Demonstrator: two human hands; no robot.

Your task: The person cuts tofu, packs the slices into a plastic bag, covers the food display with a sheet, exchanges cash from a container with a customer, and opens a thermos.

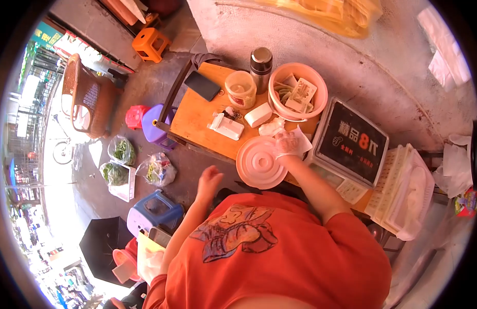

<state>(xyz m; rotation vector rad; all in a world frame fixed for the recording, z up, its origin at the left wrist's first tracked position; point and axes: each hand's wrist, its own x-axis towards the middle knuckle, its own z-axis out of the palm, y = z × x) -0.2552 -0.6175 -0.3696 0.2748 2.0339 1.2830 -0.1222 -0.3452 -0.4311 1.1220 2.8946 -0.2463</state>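
Note:
My right hand (pixel 286 142) is at the table's front edge, its fingers closed on a crumpled white tissue beside the round pink lid (pixel 260 162). My left hand (pixel 211 180) hangs in the air left of the lid, fingers curled together, and whether it holds anything is too small to tell. Behind the lid, on the wooden table (pixel 189 121), are a white box (pixel 258 115), a white packet (pixel 226 126), a clear tub (pixel 240 89), a black phone (pixel 202 85) and a steel thermos (pixel 261 67). A pink bucket (pixel 316 77) holds banknotes.
At the right stand a black-lidded box (pixel 351 141) and white baskets (pixel 398 190). Bags of greens (pixel 121 150), a purple stool (pixel 155 126), a blue stool (pixel 159 208) and a black umbrella (pixel 104 250) are on the left. Part of another person shows at the bottom left.

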